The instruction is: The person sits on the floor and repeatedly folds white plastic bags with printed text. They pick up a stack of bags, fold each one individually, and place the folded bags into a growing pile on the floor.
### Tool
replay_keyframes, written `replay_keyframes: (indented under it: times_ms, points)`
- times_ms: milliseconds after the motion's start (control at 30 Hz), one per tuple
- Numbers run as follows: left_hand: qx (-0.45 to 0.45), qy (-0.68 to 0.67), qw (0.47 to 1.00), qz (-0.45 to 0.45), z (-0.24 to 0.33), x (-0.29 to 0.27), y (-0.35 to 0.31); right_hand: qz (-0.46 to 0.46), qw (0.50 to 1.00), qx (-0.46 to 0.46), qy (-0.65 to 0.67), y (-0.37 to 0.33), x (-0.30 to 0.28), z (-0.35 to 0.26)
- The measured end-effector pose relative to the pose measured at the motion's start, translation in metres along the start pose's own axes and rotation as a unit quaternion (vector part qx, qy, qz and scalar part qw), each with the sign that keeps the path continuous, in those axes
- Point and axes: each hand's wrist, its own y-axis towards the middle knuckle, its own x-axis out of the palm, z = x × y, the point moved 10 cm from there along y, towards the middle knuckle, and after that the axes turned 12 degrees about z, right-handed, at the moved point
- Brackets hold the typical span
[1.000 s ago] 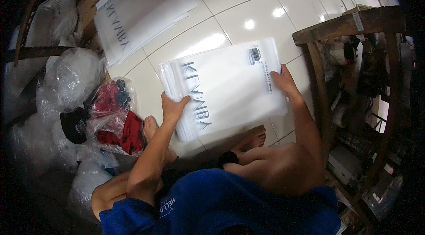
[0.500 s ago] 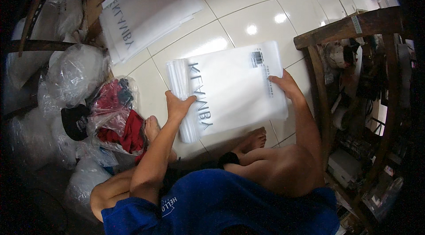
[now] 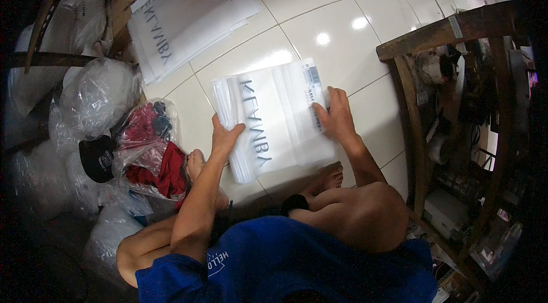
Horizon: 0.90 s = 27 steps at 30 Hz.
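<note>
A stack of frosted white plastic bags [image 3: 265,109] with dark print lies on the floor in front of me. Its left end is gathered into a thick rolled or folded band. My left hand [image 3: 225,136] holds that band, thumb on top and the other fingers mostly hidden at the side. At the stack's right end, which is bent inward, my right hand [image 3: 337,114] grips the edge. The right thumb lies on top, near a dark printed block, while the other fingers curve along the outer side.
More printed plastic bags [image 3: 188,17] lie flat at the far left. Nearer on the left are clear bags [image 3: 97,95] of goods, a bag with red cloth [image 3: 165,169] and a black cap [image 3: 97,160]. A wooden rack [image 3: 451,32] full of items stands on the right.
My right hand has moved left, bringing the stack's right end inward, so the stack looks narrower and is creased across the middle. My left hand stays nearly in place on the band.
</note>
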Motion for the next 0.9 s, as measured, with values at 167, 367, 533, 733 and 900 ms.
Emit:
replay_keyframes:
  times_ms: [167, 367, 533, 733, 900]
  points:
    - [-0.016, -0.041, 0.999, -0.011, -0.002, 0.007, -0.002, -0.152, 0.974, 0.157, 0.052, -0.014, 0.046, 0.046]
    - [-0.068, -0.172, 0.982, -0.039, -0.015, 0.01, -0.012, -0.228, 0.942, 0.052, 0.242, -0.031, 0.04, -0.074]
    - [-0.049, -0.16, 0.984, -0.066, 0.01, 0.026, -0.026, -0.137, 0.982, 0.035, 0.123, -0.03, 0.094, -0.04]
    - [0.054, -0.039, 0.996, 0.065, 0.024, 0.027, -0.022, -0.231, 0.923, 0.174, 0.253, -0.015, 0.11, -0.039]
    - [0.232, -0.111, 0.955, 0.149, 0.126, 0.009, -0.055, -0.075, 0.911, 0.098, 0.393, 0.027, 0.012, -0.079]
